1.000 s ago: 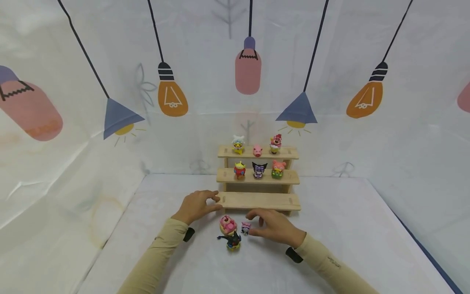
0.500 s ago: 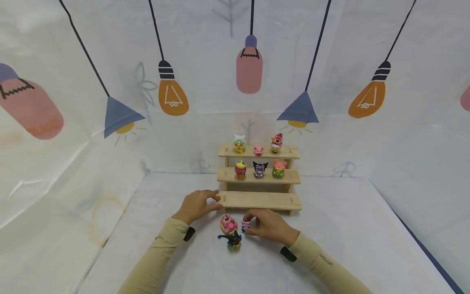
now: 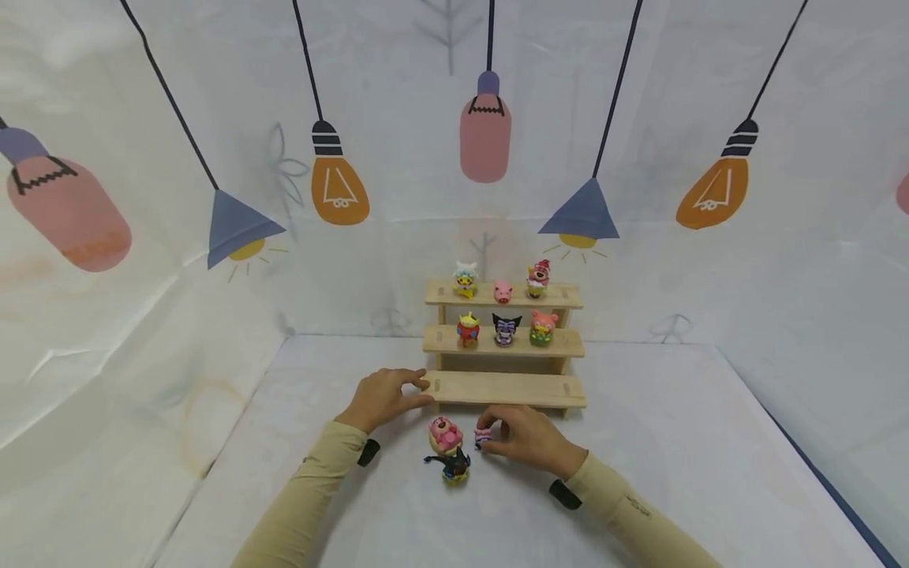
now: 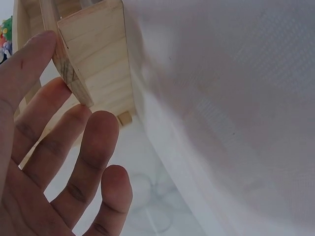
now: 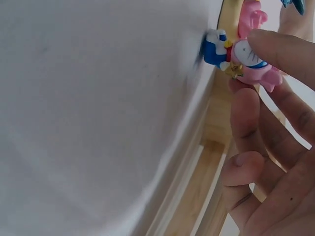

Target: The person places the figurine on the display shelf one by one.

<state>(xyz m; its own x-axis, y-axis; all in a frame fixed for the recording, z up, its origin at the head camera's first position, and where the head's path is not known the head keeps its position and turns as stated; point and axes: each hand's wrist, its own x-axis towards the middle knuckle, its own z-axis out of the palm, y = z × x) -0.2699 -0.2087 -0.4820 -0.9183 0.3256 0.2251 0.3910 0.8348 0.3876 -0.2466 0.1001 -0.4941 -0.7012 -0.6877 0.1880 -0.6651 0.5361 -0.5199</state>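
Between thumb and fingers, my right hand [image 3: 529, 435] pinches a small toy figurine [image 3: 483, 438] just in front of the shelf. In the right wrist view this figurine [image 5: 251, 61] shows a pink hood, a white whiskered face and blue-and-white feet. With its fingers loosely spread, my left hand [image 3: 383, 398] touches the left end of the wooden stepped shelf's lowest board [image 3: 507, 388]; in the left wrist view its fingertips meet the board's end [image 4: 74, 78]. Between the hands, a pink bear figurine [image 3: 446, 435] and a figurine with a dark winged top [image 3: 455, 465] are on the table.
Several figurines stand on the upper two boards, among them a pink pig [image 3: 503, 292] and a black-eared figurine [image 3: 506, 330]. A white cloth covers the table [image 3: 639, 410]. Behind it hangs a white sheet [image 3: 398, 260] printed with lamps.
My right hand has closed its thumb and fingers on the small figurine, which has since shifted slightly right, away from the bear figurine. My left hand stays at the shelf's end.
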